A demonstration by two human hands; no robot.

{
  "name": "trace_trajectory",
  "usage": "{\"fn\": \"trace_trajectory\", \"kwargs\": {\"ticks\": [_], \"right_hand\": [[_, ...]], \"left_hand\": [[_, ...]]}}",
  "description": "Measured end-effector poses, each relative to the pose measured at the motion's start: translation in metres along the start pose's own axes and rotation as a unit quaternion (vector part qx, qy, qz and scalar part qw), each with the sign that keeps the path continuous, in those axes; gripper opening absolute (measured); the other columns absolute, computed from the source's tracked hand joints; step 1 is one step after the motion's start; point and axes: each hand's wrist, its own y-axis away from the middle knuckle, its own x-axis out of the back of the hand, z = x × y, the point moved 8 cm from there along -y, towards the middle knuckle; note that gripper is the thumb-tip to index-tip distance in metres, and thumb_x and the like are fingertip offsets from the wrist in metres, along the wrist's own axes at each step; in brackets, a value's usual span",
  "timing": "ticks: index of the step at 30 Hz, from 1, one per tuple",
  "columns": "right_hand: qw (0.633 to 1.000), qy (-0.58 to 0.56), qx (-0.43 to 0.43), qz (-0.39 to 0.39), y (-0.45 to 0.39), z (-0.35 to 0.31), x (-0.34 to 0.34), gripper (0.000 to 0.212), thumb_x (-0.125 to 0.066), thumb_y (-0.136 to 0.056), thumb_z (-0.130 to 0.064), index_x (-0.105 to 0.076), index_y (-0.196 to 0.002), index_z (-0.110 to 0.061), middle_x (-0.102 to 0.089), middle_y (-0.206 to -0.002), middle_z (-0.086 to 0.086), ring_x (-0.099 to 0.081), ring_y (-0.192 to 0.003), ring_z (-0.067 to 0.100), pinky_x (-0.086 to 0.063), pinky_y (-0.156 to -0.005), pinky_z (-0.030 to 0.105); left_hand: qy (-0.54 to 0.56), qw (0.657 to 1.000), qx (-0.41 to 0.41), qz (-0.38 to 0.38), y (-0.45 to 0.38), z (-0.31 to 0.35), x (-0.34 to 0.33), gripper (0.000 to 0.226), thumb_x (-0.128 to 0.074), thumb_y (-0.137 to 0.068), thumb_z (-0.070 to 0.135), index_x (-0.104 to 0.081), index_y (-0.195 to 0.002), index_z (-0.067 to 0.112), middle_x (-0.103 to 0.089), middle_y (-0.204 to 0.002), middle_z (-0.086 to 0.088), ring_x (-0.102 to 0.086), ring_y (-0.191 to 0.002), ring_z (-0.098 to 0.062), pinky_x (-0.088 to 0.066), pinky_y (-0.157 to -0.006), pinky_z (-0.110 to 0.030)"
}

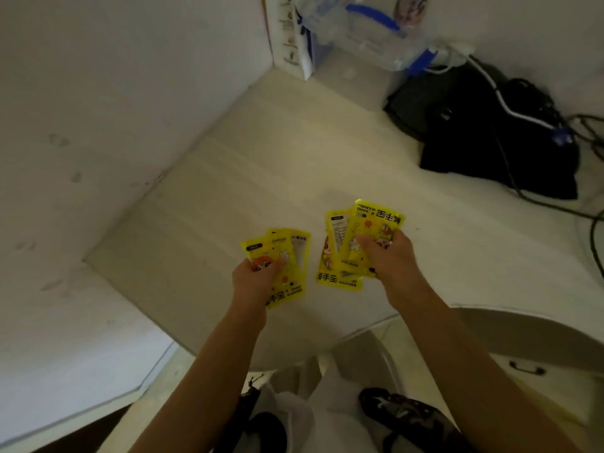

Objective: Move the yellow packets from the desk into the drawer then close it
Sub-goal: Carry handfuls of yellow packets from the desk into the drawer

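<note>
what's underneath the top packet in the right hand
More yellow packets fanned beneath the top packet in the right hand; how many is hidden by the overlap.

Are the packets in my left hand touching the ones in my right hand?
Apart. The head view shows bare desk between the left hand's packets and the right hand's packets; each hand, left and right, grips its own bunch.

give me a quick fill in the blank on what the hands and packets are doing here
1. Each hand, left hand and right hand, holds a fan of ____ packets.
2. The printed English words on the right hand's packets read "hand ____".
3. The dark bag lies on the desk at the far ____ side.
4. The drawer handle shows under the desk's ____ edge.

Missing words: yellow; warmer; right; curved
</note>
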Motion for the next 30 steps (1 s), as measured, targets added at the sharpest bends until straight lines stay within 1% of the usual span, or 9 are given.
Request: {"fn": "trace_trajectory", "kwargs": {"ticks": [3,7,11,14,18,21,24,28,30], "right_hand": [[0.999,-0.026,-0.004,0.038,0.034,0.021,0.011,0.028,-0.069,-0.084,-0.012,-0.06,-0.111,-0.011,-0.07,-0.107,0.008,-0.069,-0.095,0.028,-0.056,-0.086,0.052],[0.996,-0.053,0.0,0.074,0.079,0.042,0.03,0.011,-0.066,-0.086,-0.011,-0.062,-0.089,-0.02,-0.071,-0.102,0.008,-0.069,-0.094,0.028,-0.055,-0.089,0.051],[0.992,-0.082,-0.011,0.095,0.118,0.067,0.059,0.009,-0.063,-0.089,-0.012,-0.066,-0.095,-0.018,-0.072,-0.103,0.01,-0.069,-0.094,0.028,-0.054,-0.09,0.052],[0.988,-0.106,-0.01,0.116,0.14,0.083,0.079,0.01,-0.063,-0.089,-0.01,-0.065,-0.092,-0.019,-0.072,-0.102,0.011,-0.069,-0.094,0.03,-0.054,-0.088,0.052],[0.976,-0.151,-0.027,0.157,0.173,0.117,0.119,0.01,-0.063,-0.088,-0.009,-0.065,-0.089,-0.019,-0.072,-0.101,0.012,-0.069,-0.093,0.031,-0.055,-0.087,0.052],[0.964,-0.178,-0.033,0.192,0.202,0.147,0.153,0.007,-0.062,-0.089,-0.01,-0.064,-0.09,-0.017,-0.071,-0.099,0.012,-0.069,-0.089,0.029,-0.055,-0.086,0.05],[0.954,-0.201,-0.039,0.22,0.235,0.18,0.187,0.006,-0.062,-0.089,-0.011,-0.064,-0.09,-0.016,-0.071,-0.092,0.008,-0.069,-0.086,0.028,-0.056,-0.085,0.05],[0.934,-0.237,-0.063,0.259,0.285,0.233,0.233,0.006,-0.064,-0.087,-0.011,-0.064,-0.088,-0.017,-0.071,-0.095,0.012,-0.069,-0.092,0.033,-0.055,-0.086,0.056],[0.923,-0.253,-0.074,0.28,0.313,0.262,0.255,0.007,-0.064,-0.087,-0.011,-0.063,-0.088,-0.018,-0.071,-0.097,0.013,-0.069,-0.093,0.033,-0.054,-0.087,0.055]], "left_hand": [[-0.017,0.999,-0.005,-0.038,0.016,-0.005,0.009,0.012,-0.074,-0.08,0.009,-0.07,-0.09,0.015,-0.073,-0.09,-0.011,-0.07,-0.079,-0.031,-0.059,-0.072,-0.049],[-0.052,0.996,0.003,-0.069,0.04,-0.016,0.011,0.012,-0.074,-0.079,0.008,-0.068,-0.084,0.018,-0.072,-0.088,-0.009,-0.069,-0.081,-0.032,-0.058,-0.076,-0.048],[-0.113,0.988,-0.009,-0.1,0.064,-0.029,-0.004,0.014,-0.075,-0.078,0.007,-0.068,-0.081,0.018,-0.072,-0.094,-0.013,-0.069,-0.089,-0.034,-0.057,-0.081,-0.053],[-0.154,0.979,-0.039,-0.126,0.079,-0.037,-0.018,0.015,-0.074,-0.078,0.007,-0.069,-0.085,0.019,-0.072,-0.093,-0.008,-0.07,-0.089,-0.03,-0.058,-0.079,-0.047],[-0.216,0.956,-0.072,-0.187,0.112,-0.06,-0.049,0.014,-0.075,-0.078,0.011,-0.07,-0.084,0.022,-0.074,-0.09,-0.002,-0.071,-0.085,-0.024,-0.058,-0.081,-0.048],[-0.256,0.937,-0.086,-0.221,0.141,-0.085,-0.07,0.014,-0.075,-0.078,0.011,-0.069,-0.083,0.022,-0.074,-0.091,-0.003,-0.071,-0.084,-0.022,-0.058,-0.08,-0.043],[-0.289,0.916,-0.105,-0.259,0.179,-0.113,-0.09,0.015,-0.074,-0.079,0.013,-0.068,-0.089,0.023,-0.072,-0.09,0.001,-0.069,-0.083,-0.018,-0.056,-0.074,-0.035],[-0.338,0.882,-0.119,-0.306,0.241,-0.164,-0.108,0.013,-0.073,-0.081,0.015,-0.066,-0.084,0.025,-0.069,-0.083,0.009,-0.066,-0.075,-0.007,-0.05,-0.062,-0.025],[-0.358,0.864,-0.127,-0.33,0.273,-0.193,-0.115,0.012,-0.073,-0.081,0.016,-0.067,-0.088,0.023,-0.069,-0.082,0.01,-0.066,-0.075,-0.006,-0.049,-0.06,-0.022]]}}
